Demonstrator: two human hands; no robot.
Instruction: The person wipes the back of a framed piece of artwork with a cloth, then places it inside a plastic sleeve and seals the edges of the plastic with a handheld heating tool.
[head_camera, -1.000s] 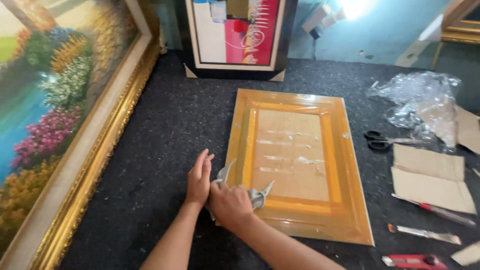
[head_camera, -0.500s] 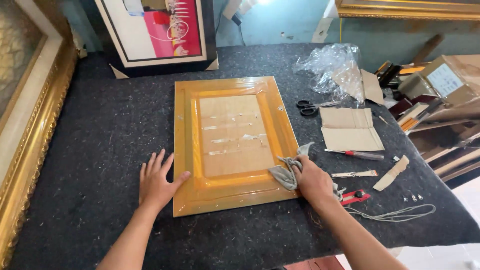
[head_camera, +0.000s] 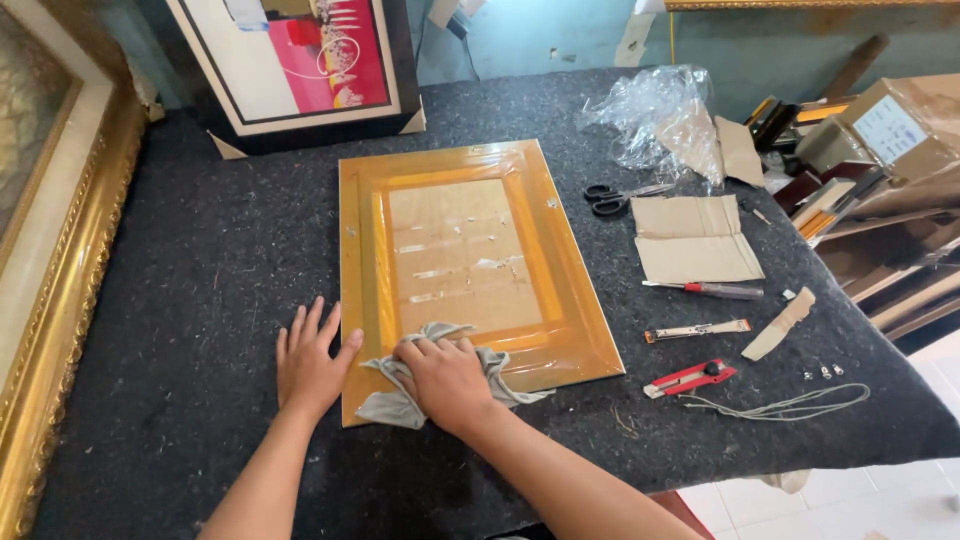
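Observation:
A golden-orange picture frame (head_camera: 455, 170) lies face down on the dark felt table (head_camera: 200, 260), with a taped cardboard back (head_camera: 455, 255). My right hand (head_camera: 445, 380) presses a crumpled grey cloth (head_camera: 390, 405) onto the frame's near edge, close to its near-left corner. Beside that corner, my left hand (head_camera: 310, 360) lies flat on the felt with fingers spread, its thumb touching the frame's left edge.
Right of the frame lie black scissors (head_camera: 615, 197), folded cardboard pieces (head_camera: 695, 240), a red-handled knife (head_camera: 705, 290), a slim cutter (head_camera: 695, 330), a red cutter (head_camera: 688, 378), a cord (head_camera: 790, 405) and crumpled clear plastic (head_camera: 655, 115). A framed abstract print (head_camera: 300, 60) leans at the back. A large gilt frame (head_camera: 55, 270) stands left.
My right hand has slid the cloth from the frame's near-right corner leftward along the near edge. The left hand stays flat by the near-left corner. The view has shifted.

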